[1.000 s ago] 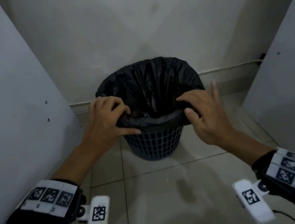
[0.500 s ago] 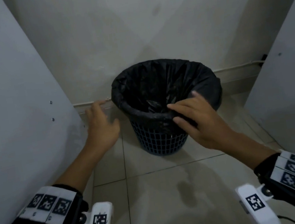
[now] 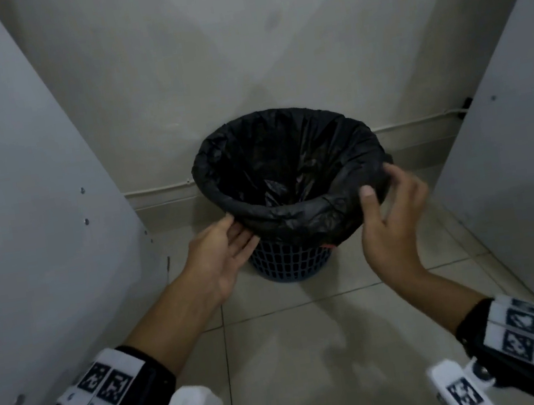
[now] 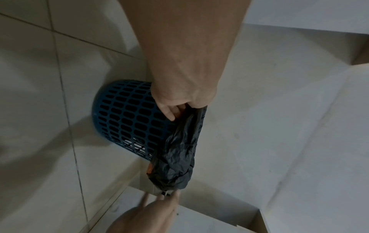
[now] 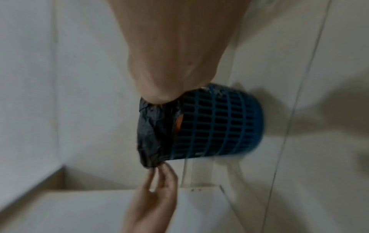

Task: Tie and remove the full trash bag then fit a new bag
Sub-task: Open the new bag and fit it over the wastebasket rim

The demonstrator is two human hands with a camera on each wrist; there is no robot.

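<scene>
The blue basket stands upright on the tiled floor, mouth up, lined with a black bag folded over its rim. The left hand touches the fold with straight fingers; the right hand, loosely spread, touches the opposite fold. No legible writing.

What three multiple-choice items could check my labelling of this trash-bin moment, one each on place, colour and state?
1. Where does the bin stand?
A. on a tiled floor by the wall
B. on a table
C. inside a cupboard

2. What colour is the bin's lattice wall?
A. red
B. white
C. blue

3. How does the black bag sit?
A. tied shut
B. open, folded over the rim
C. lying on the floor

Answers:
1 A, floor tiles surround its base.
2 C, blue shows below the bag in every view.
3 B, its mouth gapes while left hand and right hand flank the rim.
</scene>
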